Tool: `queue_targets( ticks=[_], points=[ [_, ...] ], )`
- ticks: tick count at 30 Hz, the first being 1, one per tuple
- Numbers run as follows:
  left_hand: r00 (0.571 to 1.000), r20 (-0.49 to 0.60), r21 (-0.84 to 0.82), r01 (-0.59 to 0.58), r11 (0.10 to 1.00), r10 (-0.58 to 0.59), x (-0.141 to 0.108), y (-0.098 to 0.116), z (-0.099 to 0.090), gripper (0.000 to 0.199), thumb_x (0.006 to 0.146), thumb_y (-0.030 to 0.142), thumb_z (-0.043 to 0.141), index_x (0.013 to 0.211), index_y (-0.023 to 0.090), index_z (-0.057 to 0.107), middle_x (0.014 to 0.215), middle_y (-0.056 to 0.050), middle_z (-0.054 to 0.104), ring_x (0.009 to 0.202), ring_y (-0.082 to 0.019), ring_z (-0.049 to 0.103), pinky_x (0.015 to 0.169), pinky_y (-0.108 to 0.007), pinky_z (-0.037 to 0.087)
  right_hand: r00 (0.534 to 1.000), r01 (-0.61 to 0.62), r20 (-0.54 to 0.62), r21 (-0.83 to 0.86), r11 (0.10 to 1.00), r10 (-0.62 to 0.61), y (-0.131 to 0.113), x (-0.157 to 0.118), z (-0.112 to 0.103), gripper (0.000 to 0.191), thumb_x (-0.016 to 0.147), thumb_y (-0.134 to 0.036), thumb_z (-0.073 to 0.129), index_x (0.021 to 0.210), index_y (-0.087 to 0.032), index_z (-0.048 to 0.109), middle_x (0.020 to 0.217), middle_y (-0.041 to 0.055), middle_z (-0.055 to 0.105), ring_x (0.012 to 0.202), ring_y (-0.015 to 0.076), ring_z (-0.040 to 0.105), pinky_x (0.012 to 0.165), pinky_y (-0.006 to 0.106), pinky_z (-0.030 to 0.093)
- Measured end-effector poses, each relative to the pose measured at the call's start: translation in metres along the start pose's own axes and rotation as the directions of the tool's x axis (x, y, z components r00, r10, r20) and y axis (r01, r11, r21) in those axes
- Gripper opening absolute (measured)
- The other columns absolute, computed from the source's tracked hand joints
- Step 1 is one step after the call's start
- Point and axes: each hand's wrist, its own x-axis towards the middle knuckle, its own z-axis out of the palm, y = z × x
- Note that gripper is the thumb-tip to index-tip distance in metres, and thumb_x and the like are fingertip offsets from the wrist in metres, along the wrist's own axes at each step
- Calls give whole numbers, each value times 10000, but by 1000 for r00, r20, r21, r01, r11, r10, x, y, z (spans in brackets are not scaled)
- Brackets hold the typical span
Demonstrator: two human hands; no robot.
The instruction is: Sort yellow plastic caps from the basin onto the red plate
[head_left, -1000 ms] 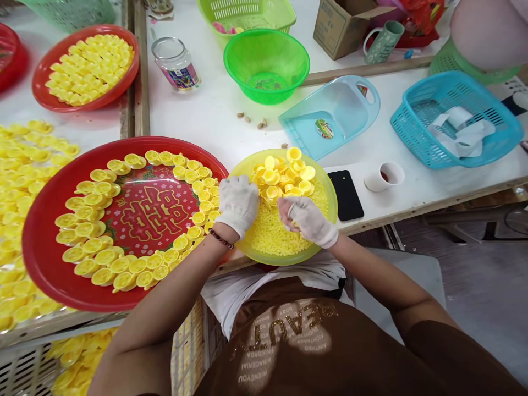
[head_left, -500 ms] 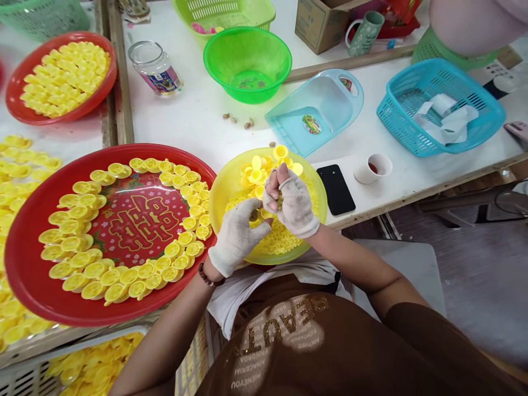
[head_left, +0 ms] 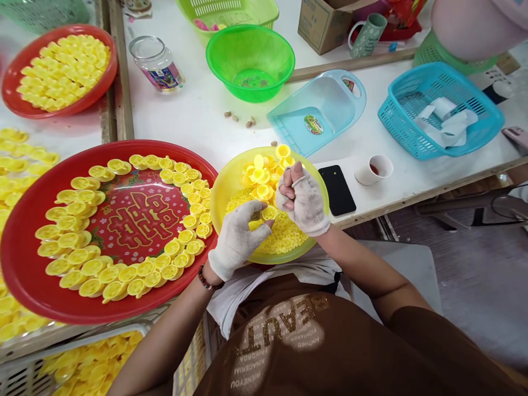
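Observation:
Over the yellow basin [head_left: 218, 190], my left hand [head_left: 239, 234] in a white fingerless glove pinches a small yellow plastic cup [head_left: 269, 213] between thumb and fingers. To its right, my gloved right hand [head_left: 303, 201] is curled closed with the thumb up; what it holds, if anything, is hidden. Small yellow pellets [head_left: 282, 234] fill the lower part of the basin. A heap of yellow cup pieces [head_left: 259, 173] lies at its far side. Left of my hands, a large red tray [head_left: 25, 236] carries rows of yellow cups [head_left: 93, 267] around its printed centre.
Behind the basin are a green bowl [head_left: 251, 55], a clear blue scoop [head_left: 325, 104] and a plastic jar [head_left: 159, 66]. A black phone [head_left: 338, 190], a paper cup of dark drink [head_left: 373, 169] and a blue basket [head_left: 441, 110] stand right. A red bowl [head_left: 12, 96] sits far left.
My right hand has moved a little to the right, away from the left hand. The yellow cup in my left fingers now shows more plainly.

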Motion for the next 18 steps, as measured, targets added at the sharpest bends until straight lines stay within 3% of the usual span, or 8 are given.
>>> queue_targets(
  ticks=[5, 8, 12, 18],
  points=[
    [998, -56, -16, 37, 999, -37, -3, -9, -25, 321, 863, 375, 728, 1108, 174, 673, 1033, -83, 763, 879, -215, 732, 815, -363, 606, 998, -43, 41, -158, 986, 50, 2, -13, -22, 435, 926, -597, 661, 768, -217, 520, 561, -89, 361, 413, 47, 294, 383, 210, 192],
    [1000, -11, 48, 9, 999, -8, -3, -9, -32, 299, 857, 377, 738, 1070, 176, 679, 927, -56, 755, 809, -200, 719, 767, -346, 587, 998, -36, 43, -122, 992, 42, 6, -15, -17, 416, 942, -582, 649, 778, -221, 520, 569, -87, 372, 416, 48, 309, 392, 212, 206],
    [995, 77, 60, -68, 996, 63, -1, -2, -15, 208, 874, 313, 698, 1033, 180, 674, 898, -38, 742, 788, -185, 702, 757, -331, 565, 999, 28, 45, -19, 999, -27, 11, -11, 4, 435, 949, -628, 607, 799, -235, 497, 595, -83, 384, 437, 66, 392, 433, 234, 301],
    [994, 52, 50, -94, 994, 91, 2, 6, 2, 221, 871, 293, 696, 1060, 181, 672, 892, -30, 738, 804, -195, 703, 766, -337, 557, 998, 57, 38, -13, 998, -56, 15, -6, 10, 458, 945, -653, 594, 793, -233, 491, 623, -75, 398, 495, 92, 498, 504, 269, 416]
  ],
)
